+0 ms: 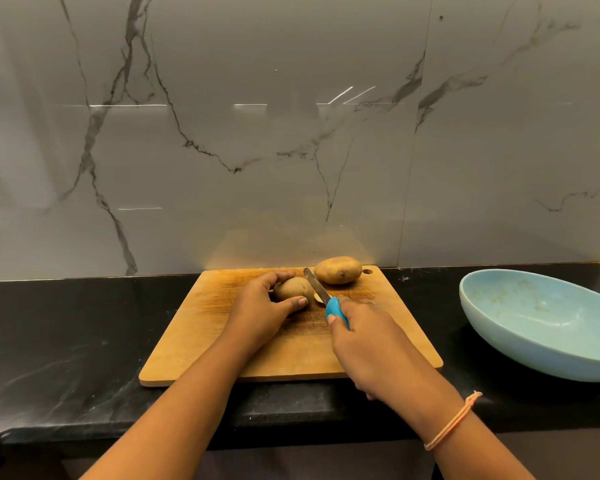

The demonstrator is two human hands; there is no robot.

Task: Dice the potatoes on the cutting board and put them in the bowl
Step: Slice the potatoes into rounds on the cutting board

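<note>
A wooden cutting board [201,327] lies on the black counter. My left hand [260,306] grips a brown potato [293,288] near the board's middle, fingers and thumb curled round it. My right hand [364,344] holds a knife [321,292] by its blue handle. Its blade rests against the right end of that potato, where a pale cut face shows. A second, whole potato [337,270] lies at the board's far right, close to the blade tip. The light blue bowl [534,320] stands to the right of the board and holds no potato pieces.
The black stone counter [66,341] runs left and right, its front edge just below the board. A marble-patterned wall [291,133] rises right behind the board. The bowl reaches past the right frame edge.
</note>
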